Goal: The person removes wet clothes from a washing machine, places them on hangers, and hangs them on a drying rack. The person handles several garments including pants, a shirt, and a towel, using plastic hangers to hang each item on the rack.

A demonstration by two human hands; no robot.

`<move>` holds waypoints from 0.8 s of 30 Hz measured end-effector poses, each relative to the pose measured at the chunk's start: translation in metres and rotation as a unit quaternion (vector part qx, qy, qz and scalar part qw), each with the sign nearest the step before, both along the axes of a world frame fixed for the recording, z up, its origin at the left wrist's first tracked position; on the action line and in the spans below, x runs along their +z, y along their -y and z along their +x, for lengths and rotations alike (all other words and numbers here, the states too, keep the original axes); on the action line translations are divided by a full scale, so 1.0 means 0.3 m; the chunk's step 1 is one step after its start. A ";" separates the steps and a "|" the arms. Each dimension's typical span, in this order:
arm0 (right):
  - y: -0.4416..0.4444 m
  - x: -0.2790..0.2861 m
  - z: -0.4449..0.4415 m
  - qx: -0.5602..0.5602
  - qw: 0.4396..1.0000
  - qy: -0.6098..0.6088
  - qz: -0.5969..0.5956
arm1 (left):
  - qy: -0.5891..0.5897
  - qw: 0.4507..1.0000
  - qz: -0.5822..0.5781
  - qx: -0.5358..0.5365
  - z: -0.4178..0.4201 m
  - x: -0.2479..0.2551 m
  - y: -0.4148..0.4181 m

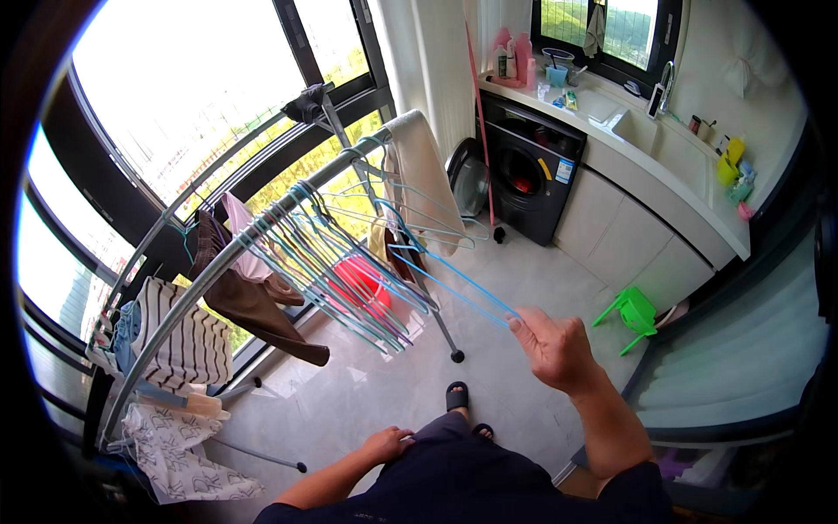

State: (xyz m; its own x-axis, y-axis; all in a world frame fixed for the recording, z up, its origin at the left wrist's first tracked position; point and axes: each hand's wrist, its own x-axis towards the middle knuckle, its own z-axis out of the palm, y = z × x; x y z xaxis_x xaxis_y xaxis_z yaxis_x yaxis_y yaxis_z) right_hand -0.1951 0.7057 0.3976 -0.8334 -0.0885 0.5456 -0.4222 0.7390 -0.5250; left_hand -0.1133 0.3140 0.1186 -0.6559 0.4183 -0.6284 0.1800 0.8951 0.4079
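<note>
My right hand is closed around one end of a blue wire clothes hanger, which slants up and left toward the drying rack. My left hand rests against my dark shorts, with nothing visible in it. Ahead and to the left, a row of several thin hangers, mostly green and blue, hangs from the grey metal bar of the rack. A beige towel is draped over the far end of that bar.
Brown trousers, a striped garment and a patterned white cloth hang at left. Beyond the hangers is a red basin. A front-loading washing machine stands with its door swung out, beside a sink. A green stool is at right.
</note>
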 end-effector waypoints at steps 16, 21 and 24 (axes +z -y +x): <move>0.074 -0.116 -0.407 0.187 0.978 0.073 -0.063 | 0.017 0.990 0.060 0.130 -0.539 -0.041 -0.333; -0.128 -0.081 -0.487 0.243 0.956 -0.004 -0.162 | 0.030 0.986 0.048 0.159 -0.487 -0.282 -0.343; -0.373 -0.183 -0.574 0.243 0.957 0.052 -0.150 | 0.087 0.917 0.098 0.376 -0.476 -0.212 -0.527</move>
